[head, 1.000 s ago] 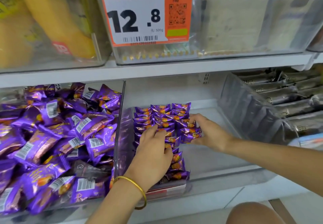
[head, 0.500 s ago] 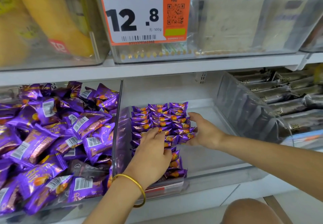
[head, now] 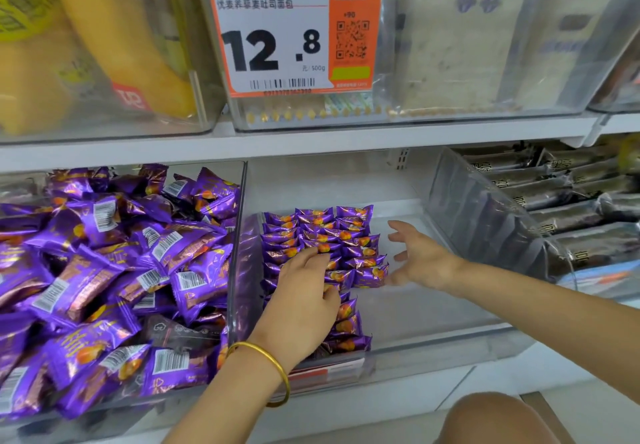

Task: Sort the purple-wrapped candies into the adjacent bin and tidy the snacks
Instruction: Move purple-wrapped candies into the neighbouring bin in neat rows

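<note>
Inside the middle bin (head: 433, 319), your left hand (head: 304, 301) lies flat on the rowed purple candies (head: 318, 225), gripping nothing. Right hand (head: 422, 263) hovers beside them, fingers spread. Price tag (head: 273, 38) above reads 12.8 元/500g.

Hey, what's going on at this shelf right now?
A person is tidying purple-wrapped candies on a shop shelf. The left hand presses on the neat rows of candies in the middle clear bin. The right hand hovers open just right of the rows, blurred and seemingly clear of them. Left of that bin lies a loose heap of the same candies.
</note>
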`<state>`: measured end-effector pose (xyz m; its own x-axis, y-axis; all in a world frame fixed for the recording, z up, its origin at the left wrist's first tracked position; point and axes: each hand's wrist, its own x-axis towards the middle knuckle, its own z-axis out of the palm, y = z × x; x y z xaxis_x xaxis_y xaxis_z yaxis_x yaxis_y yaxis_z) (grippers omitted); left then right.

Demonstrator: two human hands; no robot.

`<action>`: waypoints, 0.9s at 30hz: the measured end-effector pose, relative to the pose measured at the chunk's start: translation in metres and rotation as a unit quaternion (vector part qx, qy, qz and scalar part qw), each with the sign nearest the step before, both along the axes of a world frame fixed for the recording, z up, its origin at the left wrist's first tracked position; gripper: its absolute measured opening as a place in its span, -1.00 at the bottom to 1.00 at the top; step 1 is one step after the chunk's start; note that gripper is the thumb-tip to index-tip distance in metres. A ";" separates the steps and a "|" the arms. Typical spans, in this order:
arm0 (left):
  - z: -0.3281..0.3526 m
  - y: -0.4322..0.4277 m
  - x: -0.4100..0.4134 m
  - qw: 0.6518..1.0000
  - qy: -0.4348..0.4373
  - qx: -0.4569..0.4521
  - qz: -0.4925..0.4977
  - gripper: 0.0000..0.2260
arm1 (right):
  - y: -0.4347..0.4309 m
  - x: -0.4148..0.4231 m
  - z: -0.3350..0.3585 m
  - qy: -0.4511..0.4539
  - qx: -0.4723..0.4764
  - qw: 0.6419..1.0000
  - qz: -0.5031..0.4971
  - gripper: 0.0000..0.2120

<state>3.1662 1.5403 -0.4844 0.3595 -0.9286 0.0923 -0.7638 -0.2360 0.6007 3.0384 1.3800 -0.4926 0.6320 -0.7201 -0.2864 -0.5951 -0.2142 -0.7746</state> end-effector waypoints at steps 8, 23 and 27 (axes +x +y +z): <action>0.045 0.051 0.014 0.955 0.033 -0.295 -0.005 -0.67 | 0.053 0.024 0.049 -0.110 -0.207 0.972 0.029 -0.55; 0.029 0.100 0.125 0.971 -0.193 -0.134 0.050 -0.39 | 0.165 0.138 0.070 0.075 -0.497 0.855 0.129 -0.16; 0.025 0.098 0.124 0.960 -0.245 -0.134 0.031 -0.40 | 0.164 0.140 0.068 0.087 -0.515 0.844 0.126 -0.23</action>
<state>3.2905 1.6384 -0.4596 0.2659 -0.8260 0.4970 -0.9596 -0.1773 0.2187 3.1781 1.5437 -0.4249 0.8145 -0.4933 0.3052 -0.5162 -0.8564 -0.0065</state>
